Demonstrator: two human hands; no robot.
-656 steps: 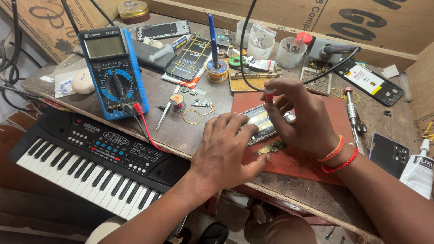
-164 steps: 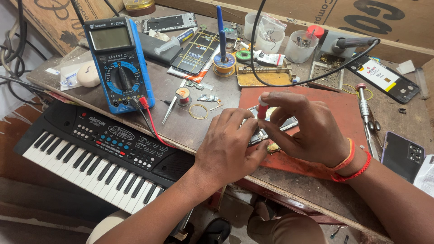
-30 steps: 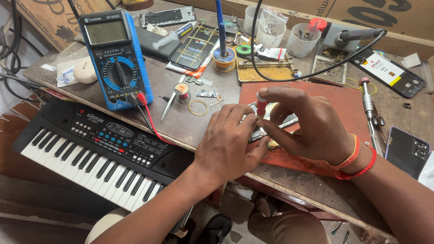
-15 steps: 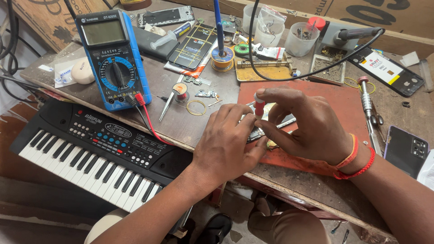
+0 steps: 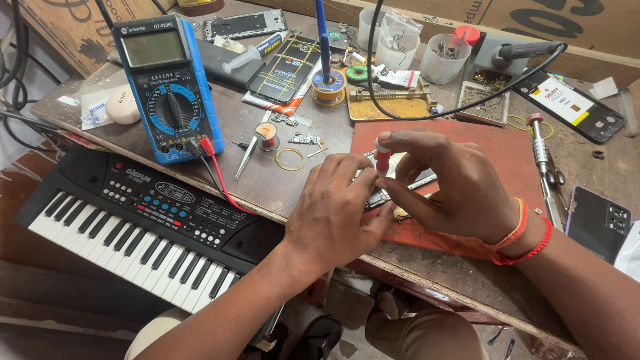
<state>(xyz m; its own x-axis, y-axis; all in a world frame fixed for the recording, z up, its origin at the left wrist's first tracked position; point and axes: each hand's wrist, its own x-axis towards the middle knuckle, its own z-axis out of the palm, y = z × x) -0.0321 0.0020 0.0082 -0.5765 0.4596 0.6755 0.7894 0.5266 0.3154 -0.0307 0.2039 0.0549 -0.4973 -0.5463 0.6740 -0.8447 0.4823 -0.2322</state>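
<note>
A small screwdriver with a red and white handle (image 5: pixel 382 159) stands upright, pinched between the fingers of my right hand (image 5: pixel 453 183). Its tip is down on an opened phone (image 5: pixel 413 181) that lies on a red work mat (image 5: pixel 480 143). My left hand (image 5: pixel 333 213) rests on the near end of the phone and holds it flat, with the fingertips close to the screwdriver. Most of the phone is hidden under both hands.
A blue multimeter (image 5: pixel 167 87) with red and black leads stands at the left. A black toy keyboard (image 5: pixel 140 227) lies below the table edge. Another screwdriver (image 5: pixel 543 167), phones (image 5: pixel 570 103), a soldering iron (image 5: pixel 527 50), cups and solder clutter the back and right.
Over the last second my hands and the screwdriver stay in the same place on the phone; only the view shifts slightly.
</note>
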